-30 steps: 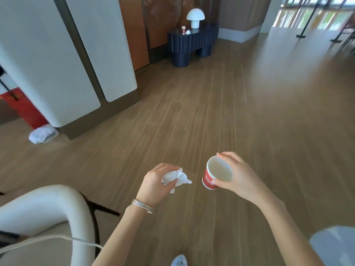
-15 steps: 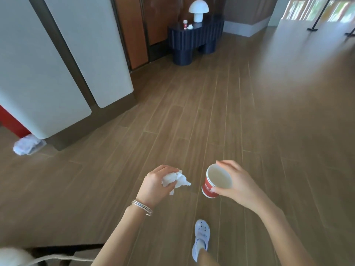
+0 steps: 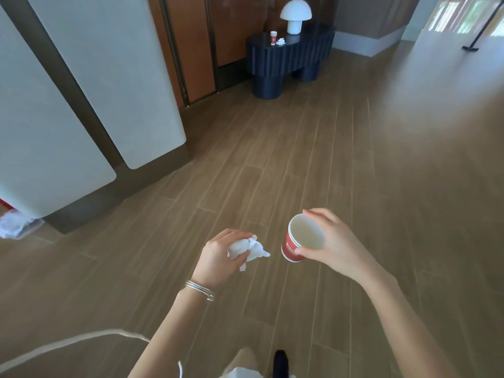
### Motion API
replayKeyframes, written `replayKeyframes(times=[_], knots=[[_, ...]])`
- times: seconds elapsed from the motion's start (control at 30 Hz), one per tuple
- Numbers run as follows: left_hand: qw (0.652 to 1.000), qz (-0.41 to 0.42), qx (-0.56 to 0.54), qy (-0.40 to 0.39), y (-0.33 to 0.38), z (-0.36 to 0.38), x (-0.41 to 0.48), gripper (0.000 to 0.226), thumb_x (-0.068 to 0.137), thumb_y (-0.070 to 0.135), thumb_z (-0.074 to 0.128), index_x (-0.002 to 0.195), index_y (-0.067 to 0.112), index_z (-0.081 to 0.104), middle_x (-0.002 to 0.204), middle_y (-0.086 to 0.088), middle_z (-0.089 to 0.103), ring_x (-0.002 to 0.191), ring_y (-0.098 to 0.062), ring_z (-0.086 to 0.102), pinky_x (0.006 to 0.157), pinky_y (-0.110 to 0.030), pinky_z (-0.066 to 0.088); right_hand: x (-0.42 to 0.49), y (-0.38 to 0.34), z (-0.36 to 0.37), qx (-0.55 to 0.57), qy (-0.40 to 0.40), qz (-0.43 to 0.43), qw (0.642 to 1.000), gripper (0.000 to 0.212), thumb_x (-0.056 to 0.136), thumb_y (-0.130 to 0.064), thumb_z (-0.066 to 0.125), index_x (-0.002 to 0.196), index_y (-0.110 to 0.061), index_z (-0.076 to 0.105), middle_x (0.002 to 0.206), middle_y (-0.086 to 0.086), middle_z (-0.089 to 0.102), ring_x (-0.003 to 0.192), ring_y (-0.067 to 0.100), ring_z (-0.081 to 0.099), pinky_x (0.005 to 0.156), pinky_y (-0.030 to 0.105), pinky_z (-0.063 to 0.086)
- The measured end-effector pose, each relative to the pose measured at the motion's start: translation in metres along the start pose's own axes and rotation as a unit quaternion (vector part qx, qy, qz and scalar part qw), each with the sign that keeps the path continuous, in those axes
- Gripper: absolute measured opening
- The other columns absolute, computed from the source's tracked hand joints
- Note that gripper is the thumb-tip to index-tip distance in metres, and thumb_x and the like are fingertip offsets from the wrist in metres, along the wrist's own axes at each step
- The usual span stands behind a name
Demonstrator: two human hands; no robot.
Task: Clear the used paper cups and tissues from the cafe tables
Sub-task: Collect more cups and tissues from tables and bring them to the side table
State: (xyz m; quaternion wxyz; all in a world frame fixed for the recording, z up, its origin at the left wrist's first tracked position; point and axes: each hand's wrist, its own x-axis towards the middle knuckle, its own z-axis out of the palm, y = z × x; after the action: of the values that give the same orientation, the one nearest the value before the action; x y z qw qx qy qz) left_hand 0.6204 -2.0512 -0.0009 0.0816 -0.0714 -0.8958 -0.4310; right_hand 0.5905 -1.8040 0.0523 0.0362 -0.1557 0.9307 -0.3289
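Carrying cafe rubbish

Wood planks (image 3: 272, 173) fill the frame. At lower centre my left hand (image 3: 215, 257) curls round a crumpled white tissue (image 3: 251, 248); my right hand (image 3: 335, 241) pinches a tilted red paper cup (image 3: 301, 238), white inside. Upper centre, a ribbed dark table (image 3: 294, 58) bears another small cup (image 3: 273, 38).

A crumpled tissue (image 3: 246, 249) is gripped in the left hand (image 3: 218, 257), and a red paper cup (image 3: 296, 244) is held tilted in the right hand (image 3: 335, 241), both well apart from the dark worktop (image 3: 289, 58). On that worktop a second cup (image 3: 273, 38), another tissue (image 3: 281, 41) and a white lamp (image 3: 295, 15) are seen.
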Motion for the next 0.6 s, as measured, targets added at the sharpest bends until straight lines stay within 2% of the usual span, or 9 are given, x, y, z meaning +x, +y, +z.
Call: replayKeyframes(times=[0.1,0.3,0.6], knots=[[1.000,-0.013,0.000,-0.001,-0.025,0.003,0.041,0.033,0.073,0.007,0.075,0.102,0.020,0.069,0.098,0.010,0.065,0.089,-0.005,0.062,0.074,-0.011,0.044,0.045,0.016,0.006,0.005,-0.018,0.001,1.000,0.079,0.070,-0.041,0.074,0.138,-0.023,0.037,0.130,-0.023,0.032,0.117,-0.004,0.036,0.093,0.017,0.030],[1.000,-0.015,0.001,0.003,-0.070,-0.006,0.156,0.030,0.073,0.007,0.074,0.100,0.020,0.070,0.098,0.010,0.066,0.089,-0.004,0.062,0.074,-0.009,0.043,0.163,0.035,0.009,0.008,-0.012,0.006,1.000,0.079,0.070,-0.042,0.074,0.138,-0.024,0.037,0.130,-0.024,0.032,0.114,-0.004,0.036,0.092,0.018,0.032],[0.999,0.030,-0.002,-0.014,-0.101,-0.045,0.357,0.031,0.075,0.008,0.074,0.103,0.019,0.069,0.103,0.006,0.067,0.092,-0.008,0.062,0.079,-0.020,0.048,0.344,0.036,-0.017,0.018,0.043,0.010,0.999,0.080,0.069,-0.042,0.074,0.137,-0.025,0.038,0.127,-0.026,0.032,0.114,-0.004,0.037,0.092,0.018,0.031]])
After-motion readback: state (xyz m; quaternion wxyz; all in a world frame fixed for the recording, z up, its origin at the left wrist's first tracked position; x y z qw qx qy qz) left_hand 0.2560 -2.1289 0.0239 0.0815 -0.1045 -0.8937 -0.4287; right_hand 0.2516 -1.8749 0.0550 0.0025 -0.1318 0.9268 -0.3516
